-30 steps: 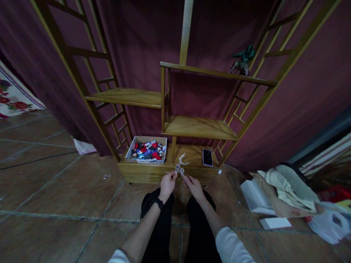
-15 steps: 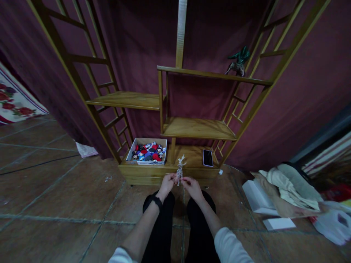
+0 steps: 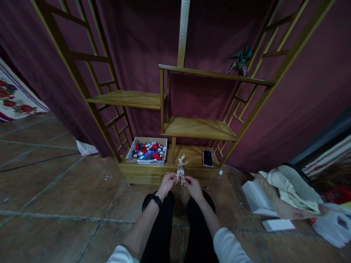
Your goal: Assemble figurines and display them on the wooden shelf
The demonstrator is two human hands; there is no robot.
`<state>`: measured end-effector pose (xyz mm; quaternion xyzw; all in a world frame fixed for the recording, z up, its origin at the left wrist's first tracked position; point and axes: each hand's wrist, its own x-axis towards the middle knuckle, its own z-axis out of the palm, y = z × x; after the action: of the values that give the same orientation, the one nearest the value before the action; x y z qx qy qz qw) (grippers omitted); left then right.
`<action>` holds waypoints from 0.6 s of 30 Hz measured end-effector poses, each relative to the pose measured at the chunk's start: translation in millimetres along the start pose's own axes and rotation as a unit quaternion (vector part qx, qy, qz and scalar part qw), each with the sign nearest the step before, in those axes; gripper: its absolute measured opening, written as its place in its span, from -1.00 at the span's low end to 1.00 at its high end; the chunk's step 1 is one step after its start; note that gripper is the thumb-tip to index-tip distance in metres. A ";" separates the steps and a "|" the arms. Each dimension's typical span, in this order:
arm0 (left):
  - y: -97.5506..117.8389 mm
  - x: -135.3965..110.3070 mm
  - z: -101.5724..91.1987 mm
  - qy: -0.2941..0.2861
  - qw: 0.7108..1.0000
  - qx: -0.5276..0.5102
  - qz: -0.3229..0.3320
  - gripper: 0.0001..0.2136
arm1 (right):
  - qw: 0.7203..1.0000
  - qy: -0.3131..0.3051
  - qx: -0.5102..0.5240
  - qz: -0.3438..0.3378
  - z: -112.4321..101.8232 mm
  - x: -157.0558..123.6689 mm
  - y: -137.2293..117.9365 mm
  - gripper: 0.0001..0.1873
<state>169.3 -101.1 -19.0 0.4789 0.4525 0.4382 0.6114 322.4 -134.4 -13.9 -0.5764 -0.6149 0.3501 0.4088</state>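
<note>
Both my hands meet in front of a low wooden shelf unit. My left hand and my right hand pinch a small clear glass figurine with pale antler-like prongs, held upright between the fingertips just before the bottom shelf's front edge. A dark band sits on my left wrist. My legs in black trousers lie below on the tiled floor.
A white box of colourful small items stands on the bottom shelf at left, a phone at right. A green figurine sits on the top shelf. White boxes, cloth and a plastic bag lie on the floor to the right.
The figurine has turned from tilted to upright between my fingers. My hands stay in place; the view shifted slightly.
</note>
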 end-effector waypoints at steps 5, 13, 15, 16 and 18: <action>-0.8 0.1 0.1 0.038 0.999 -0.009 -0.002 -0.67 | 0.997 0.016 0.071 0.026 2.0 4.2 6.4 -0.64; -5.9 2.3 0.9 0.122 0.991 0.043 0.042 -0.76 | 0.991 0.002 0.125 0.045 3.9 5.9 9.3 -0.57; -7.5 2.7 0.4 0.138 0.985 0.090 0.055 -0.78 | 0.992 0.010 0.115 0.045 4.7 5.5 9.5 -0.59; -8.1 2.4 0.2 0.144 0.982 0.111 0.060 -0.78 | 0.993 0.014 0.107 0.042 4.9 5.1 9.2 -0.60; -8.4 1.1 -0.1 0.149 0.976 0.146 0.067 -0.79 | 0.996 0.023 0.081 0.030 4.4 3.5 7.7 -0.64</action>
<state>170.3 -101.4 -27.4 0.5212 0.5647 0.4737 0.4301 321.6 -130.0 -22.3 -0.5674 -0.5572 0.3980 0.4574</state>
